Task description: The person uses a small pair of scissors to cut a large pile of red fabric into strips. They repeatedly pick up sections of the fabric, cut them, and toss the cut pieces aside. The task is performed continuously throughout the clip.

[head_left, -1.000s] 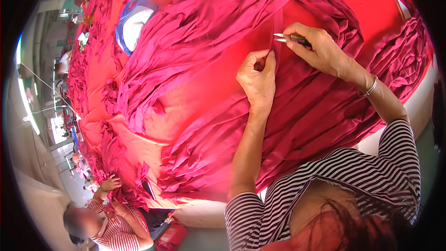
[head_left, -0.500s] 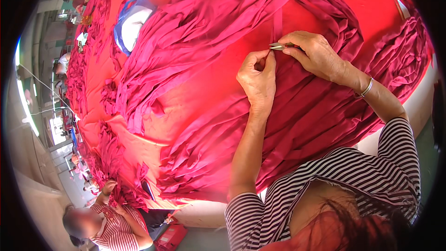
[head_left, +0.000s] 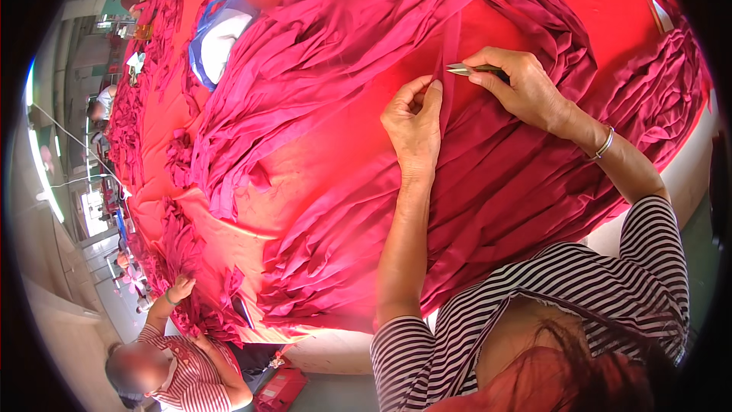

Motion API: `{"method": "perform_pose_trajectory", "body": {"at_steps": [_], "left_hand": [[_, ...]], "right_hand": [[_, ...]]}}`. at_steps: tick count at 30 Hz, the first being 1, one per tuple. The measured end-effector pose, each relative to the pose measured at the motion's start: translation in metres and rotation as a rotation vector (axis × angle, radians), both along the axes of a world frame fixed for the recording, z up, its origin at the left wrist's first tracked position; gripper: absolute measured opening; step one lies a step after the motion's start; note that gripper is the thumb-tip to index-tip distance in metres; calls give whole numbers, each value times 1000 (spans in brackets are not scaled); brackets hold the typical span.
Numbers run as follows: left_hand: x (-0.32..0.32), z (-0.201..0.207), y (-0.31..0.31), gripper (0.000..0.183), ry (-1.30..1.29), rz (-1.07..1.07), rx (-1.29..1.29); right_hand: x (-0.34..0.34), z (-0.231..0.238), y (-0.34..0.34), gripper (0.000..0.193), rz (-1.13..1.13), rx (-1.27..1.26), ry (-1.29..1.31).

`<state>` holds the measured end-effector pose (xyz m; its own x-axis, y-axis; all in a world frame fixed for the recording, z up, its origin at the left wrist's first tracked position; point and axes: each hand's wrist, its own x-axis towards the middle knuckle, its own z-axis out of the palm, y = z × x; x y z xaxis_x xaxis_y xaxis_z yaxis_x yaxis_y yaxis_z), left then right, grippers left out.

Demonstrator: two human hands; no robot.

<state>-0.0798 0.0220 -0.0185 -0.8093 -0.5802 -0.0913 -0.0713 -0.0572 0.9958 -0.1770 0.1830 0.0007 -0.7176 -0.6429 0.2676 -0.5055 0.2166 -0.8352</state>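
Observation:
My left hand [head_left: 412, 123] pinches the edge of a crimson fabric strip [head_left: 451, 46] between thumb and forefinger. The strip runs from the far heap of strips down past my thumb. Just to its right, my right hand [head_left: 523, 90] is closed round small thread snips [head_left: 461, 69], their pointed metal blades aimed left at the strip. A slight gap shows between the blade tips and my left fingertips. Below my hands, long folded crimson strips [head_left: 503, 191] spread toward me over a bright red cloth [head_left: 335, 137]. Part of the snips is hidden in my right palm.
Beyond my hands lies a big heap of crimson strips [head_left: 343, 38]. A blue bag with something white [head_left: 219, 42] rests at the far left. A co-worker in a striped top [head_left: 183, 370] handles fabric at the near left, beside a red box [head_left: 280, 389] on the floor.
My left hand has moved slightly left and down, away from the blades. More of the strip now shows between my hands. At the left, the co-worker's raised hand has shifted up.

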Motion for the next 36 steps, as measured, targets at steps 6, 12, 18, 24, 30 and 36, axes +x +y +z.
{"method": "perform_pose_trajectory", "body": {"at_steps": [6, 12, 18, 24, 30, 36], "left_hand": [[-1, 1, 2, 15, 39, -8, -24], [1, 3, 4, 13, 30, -3, -103], [1, 5, 5, 14, 0, 0, -165], [2, 2, 2, 16, 3, -9, -116], [9, 5, -18, 19, -42, -123, 258], [12, 5, -35, 19, -37, -226, 480]], "right_hand": [[1, 0, -8, 15, 31, 21, 33], [3, 2, -10, 14, 35, 41, 56], [2, -2, -10, 13, 39, 47, 103], [-2, -6, -7, 13, -44, 62, 63], [2, 9, -5, 15, -8, 52, -17], [6, 0, -4, 15, 60, 88, 49]]}}
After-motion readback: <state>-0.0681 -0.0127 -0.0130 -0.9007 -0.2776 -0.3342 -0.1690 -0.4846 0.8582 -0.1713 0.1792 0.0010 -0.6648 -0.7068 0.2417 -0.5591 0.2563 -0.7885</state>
